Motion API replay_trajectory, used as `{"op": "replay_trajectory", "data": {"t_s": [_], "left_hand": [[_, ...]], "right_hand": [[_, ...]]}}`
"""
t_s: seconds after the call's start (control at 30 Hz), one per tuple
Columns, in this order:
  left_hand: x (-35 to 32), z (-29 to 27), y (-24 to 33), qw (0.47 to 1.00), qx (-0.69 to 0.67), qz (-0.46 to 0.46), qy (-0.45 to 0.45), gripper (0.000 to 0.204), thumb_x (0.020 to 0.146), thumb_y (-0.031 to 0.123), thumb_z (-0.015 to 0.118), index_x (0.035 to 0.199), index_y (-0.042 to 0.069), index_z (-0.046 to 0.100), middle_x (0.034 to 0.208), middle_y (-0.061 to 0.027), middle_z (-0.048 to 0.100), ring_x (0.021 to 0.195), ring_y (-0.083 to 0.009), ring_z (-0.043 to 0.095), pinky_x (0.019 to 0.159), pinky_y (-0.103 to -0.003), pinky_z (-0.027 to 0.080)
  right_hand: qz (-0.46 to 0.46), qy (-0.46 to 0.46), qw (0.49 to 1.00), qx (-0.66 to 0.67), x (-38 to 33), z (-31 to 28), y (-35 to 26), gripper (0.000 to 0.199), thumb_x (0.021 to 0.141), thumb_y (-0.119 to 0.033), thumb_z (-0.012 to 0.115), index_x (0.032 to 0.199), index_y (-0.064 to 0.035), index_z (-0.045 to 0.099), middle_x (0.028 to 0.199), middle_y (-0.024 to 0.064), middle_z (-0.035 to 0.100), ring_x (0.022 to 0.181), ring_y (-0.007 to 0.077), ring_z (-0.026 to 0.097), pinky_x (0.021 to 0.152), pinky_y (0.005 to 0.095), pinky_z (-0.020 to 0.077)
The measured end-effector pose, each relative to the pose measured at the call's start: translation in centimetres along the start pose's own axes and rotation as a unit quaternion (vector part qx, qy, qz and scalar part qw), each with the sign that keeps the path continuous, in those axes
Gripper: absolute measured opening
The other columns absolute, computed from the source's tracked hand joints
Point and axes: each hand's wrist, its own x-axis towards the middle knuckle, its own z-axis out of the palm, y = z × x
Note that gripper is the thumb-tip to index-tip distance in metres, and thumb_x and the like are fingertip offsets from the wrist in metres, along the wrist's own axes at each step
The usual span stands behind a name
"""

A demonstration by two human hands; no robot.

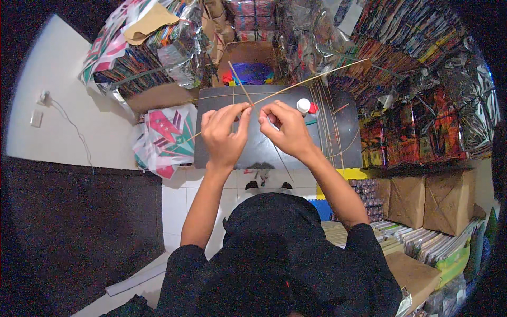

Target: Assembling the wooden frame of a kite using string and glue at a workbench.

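Observation:
Two thin bamboo sticks cross in front of me over a dark table [264, 158]. The longer bamboo stick [311, 78] slants from beside my left wrist up to the far right. A second bamboo stick [238, 80] runs from the upper left down between my hands, passing partly behind my right hand. My left hand [226, 132] pinches the sticks close to their crossing, thumb against fingertips. Just right of the crossing, my right hand [288, 127] has its fingers curled and pressed together. Whatever it grips, perhaps something very fine, is too small to make out.
On the table are a white round container [303, 105], a red item [313, 108] and several thin sticks [328, 127]. Printed sheets [168, 138] hang by its left edge. Bundled stacks [148, 63] rise behind and at right. Brown parcels [449, 201] stand at lower right.

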Motion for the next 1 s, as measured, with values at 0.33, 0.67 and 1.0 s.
{"op": "replay_trajectory", "data": {"t_s": [0.33, 0.67, 1.0], "left_hand": [[-0.2, -2.1, 0.3, 1.0, 0.008, 0.019, -0.012, 0.015, 0.079, 0.008, 0.081, 0.094, 0.009, 0.076, 0.09, -0.0043, 0.075, 0.076, -0.0187, 0.07, 0.075, -0.033, 0.049], [1.2, -7.8, 2.6, 0.936, -0.146, -0.219, -0.233, 0.016, 0.091, 0.01, 0.074, 0.103, 0.001, 0.075, 0.086, -0.007, 0.076, 0.076, -0.0119, 0.068, 0.069, -0.028, 0.053], [1.8, -11.6, 3.2, 0.728, -0.427, -0.385, -0.373, 0.024, 0.094, 0.007, 0.067, 0.112, -0.007, 0.07, 0.09, -0.0146, 0.075, 0.068, -0.0132, 0.066, 0.064, -0.027, 0.055]], "right_hand": [[0.051, -0.024, 0.996, 0.075, -0.8, -1.1, -1.3, 0.016, 0.087, -0.016, 0.068, 0.088, -0.0006, 0.064, 0.073, 0.0054, 0.054, 0.064, 0.0144, 0.052, 0.059, 0.0312, 0.0429], [0.055, -0.08, 0.989, 0.111, -1.7, -4.0, -2.1, 0.016, 0.086, -0.015, 0.067, 0.087, 0.0001, 0.063, 0.074, 0.0013, 0.05, 0.069, 0.0091, 0.046, 0.062, 0.028, 0.0407], [0.056, -0.153, 0.977, 0.135, -2.3, -7.3, -5.4, 0.011, 0.085, -0.011, 0.065, 0.083, -0.0022, 0.059, 0.078, -0.0024, 0.049, 0.071, 0.0068, 0.041, 0.063, 0.0255, 0.0347]]}}
